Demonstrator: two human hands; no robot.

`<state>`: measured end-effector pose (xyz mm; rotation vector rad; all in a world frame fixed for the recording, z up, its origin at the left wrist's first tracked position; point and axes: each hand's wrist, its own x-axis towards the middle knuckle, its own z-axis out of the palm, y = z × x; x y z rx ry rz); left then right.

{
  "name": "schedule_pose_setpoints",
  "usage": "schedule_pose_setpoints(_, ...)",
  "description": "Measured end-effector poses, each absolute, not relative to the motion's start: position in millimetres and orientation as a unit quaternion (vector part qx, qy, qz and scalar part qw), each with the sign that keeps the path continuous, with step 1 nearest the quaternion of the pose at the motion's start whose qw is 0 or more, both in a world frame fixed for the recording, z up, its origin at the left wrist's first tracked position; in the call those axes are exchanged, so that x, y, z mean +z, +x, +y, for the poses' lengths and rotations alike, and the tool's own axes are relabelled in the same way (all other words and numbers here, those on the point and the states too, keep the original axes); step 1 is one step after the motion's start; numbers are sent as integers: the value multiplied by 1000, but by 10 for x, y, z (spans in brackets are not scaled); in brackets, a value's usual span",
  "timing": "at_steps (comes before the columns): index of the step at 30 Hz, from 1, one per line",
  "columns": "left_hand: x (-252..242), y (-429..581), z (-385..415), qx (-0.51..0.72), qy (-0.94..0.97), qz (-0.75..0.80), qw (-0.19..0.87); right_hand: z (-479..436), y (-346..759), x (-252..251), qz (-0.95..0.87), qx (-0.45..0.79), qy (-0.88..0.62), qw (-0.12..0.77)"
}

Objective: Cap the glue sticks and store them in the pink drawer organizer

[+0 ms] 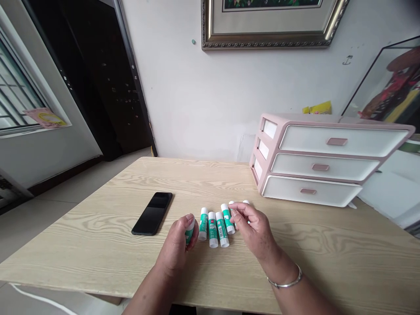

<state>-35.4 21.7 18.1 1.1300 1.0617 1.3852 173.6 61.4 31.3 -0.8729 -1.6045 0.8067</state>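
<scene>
My left hand (180, 238) is wrapped round a green-and-white glue stick (189, 232), with the thumb on its upper end. Most of that stick is hidden in the fist. Several more glue sticks (213, 229) with green labels and white ends lie side by side on the table between my hands. My right hand (252, 225) hovers at the right end of this row, its thumb and forefinger slightly apart with nothing visible between them. It partly covers the rightmost sticks, whose white ends show behind the fingers.
A black phone (152, 213) lies left of my left hand on the wooden table (98, 236). At the back right stands a pink-and-white drawer unit (320, 167), with a yellow packet (318, 108) on top. A framed picture (272, 41) hangs on the wall.
</scene>
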Motion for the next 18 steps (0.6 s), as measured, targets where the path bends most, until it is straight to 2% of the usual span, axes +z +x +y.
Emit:
schedule_pose_setpoints(7, 168, -356, 214, 583, 473, 447, 486, 603, 1737, 327, -670, 344, -371, 543)
schedule_pose_setpoints(11, 207, -371, 221, 571, 469, 502, 449, 611, 1737, 342, -670, 341, -376, 542)
schedule_pose_setpoints(18, 246, -399, 299, 409, 517, 710, 248, 686, 1738, 331, -658, 311, -415, 545)
